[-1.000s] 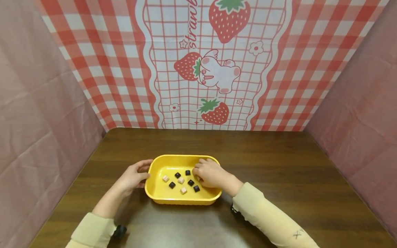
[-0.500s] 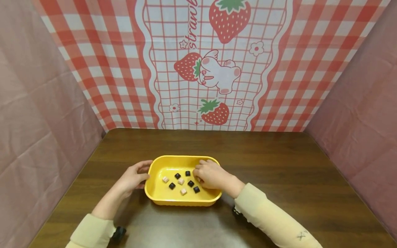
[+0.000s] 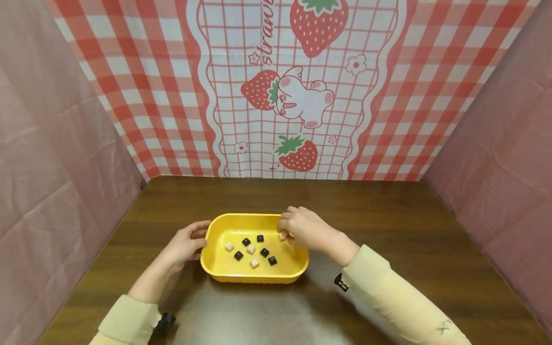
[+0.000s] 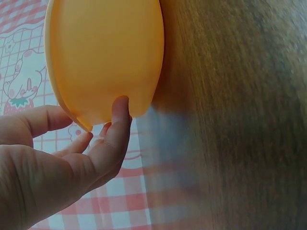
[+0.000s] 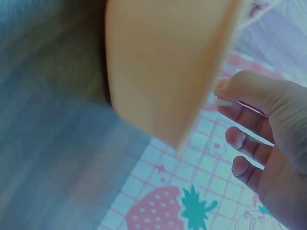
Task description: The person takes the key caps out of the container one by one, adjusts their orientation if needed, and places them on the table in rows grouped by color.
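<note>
My left hand reaches against the left end of a yellow plastic basin. In the left wrist view, its fingers touch the basin's rim and outer wall. My right hand is over the right side of the basin and pinches a small beige block between thumb and fingertips. Just past the basin's rim in the right wrist view, the block shows partly hidden by the fingers. Loose on the basin floor lie several small black blocks, one black block near the middle, and other beige blocks, one beige block toward the front.
The basin stands on a brown wooden table. Behind it hangs a red-and-white checked cloth with strawberry prints. Pink fabric hangs along both sides.
My right hand has risen from the basin floor and shifted a little right and back, bringing up the pinched beige block. The left hand has stayed at the basin's left end.
</note>
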Demonstrator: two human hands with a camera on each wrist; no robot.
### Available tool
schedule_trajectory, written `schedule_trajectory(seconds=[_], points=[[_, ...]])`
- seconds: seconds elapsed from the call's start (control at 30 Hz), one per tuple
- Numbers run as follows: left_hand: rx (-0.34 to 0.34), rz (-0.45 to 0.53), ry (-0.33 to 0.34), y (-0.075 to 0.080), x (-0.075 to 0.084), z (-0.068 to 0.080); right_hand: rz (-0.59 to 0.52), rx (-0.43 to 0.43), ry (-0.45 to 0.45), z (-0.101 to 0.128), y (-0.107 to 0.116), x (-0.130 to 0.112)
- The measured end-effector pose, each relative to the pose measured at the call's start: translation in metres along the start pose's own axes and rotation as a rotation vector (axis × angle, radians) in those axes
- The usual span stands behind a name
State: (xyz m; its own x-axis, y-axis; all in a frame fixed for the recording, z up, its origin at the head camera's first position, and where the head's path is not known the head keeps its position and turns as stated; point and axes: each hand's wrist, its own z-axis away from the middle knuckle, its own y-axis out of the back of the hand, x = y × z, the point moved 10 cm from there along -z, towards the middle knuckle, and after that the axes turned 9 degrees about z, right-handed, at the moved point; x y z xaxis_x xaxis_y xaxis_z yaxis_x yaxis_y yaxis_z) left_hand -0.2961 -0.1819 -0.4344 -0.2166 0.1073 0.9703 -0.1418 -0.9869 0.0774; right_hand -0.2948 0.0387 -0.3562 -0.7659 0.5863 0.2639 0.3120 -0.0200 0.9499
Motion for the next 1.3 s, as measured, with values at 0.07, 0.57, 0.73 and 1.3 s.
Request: schedule_trajectory(seconds=[0.07,0.57,0.73,1.3], points=[[-0.001,-0.002,0.001,0.000,0.000,0.000,0.007,0.019,-0.011,0.002,0.007,0.006],[-0.003,-0.021,0.014,0.000,-0.001,-0.001,0.020,0.185,-0.121,0.029,0.030,0.073],[-0.005,-0.028,0.017,0.001,-0.001,-0.001,0.002,0.147,-0.192,0.036,0.016,0.092],[-0.009,-0.029,0.012,0.001,-0.002,-0.002,-0.061,0.080,-0.353,0.053,-0.054,0.122]])
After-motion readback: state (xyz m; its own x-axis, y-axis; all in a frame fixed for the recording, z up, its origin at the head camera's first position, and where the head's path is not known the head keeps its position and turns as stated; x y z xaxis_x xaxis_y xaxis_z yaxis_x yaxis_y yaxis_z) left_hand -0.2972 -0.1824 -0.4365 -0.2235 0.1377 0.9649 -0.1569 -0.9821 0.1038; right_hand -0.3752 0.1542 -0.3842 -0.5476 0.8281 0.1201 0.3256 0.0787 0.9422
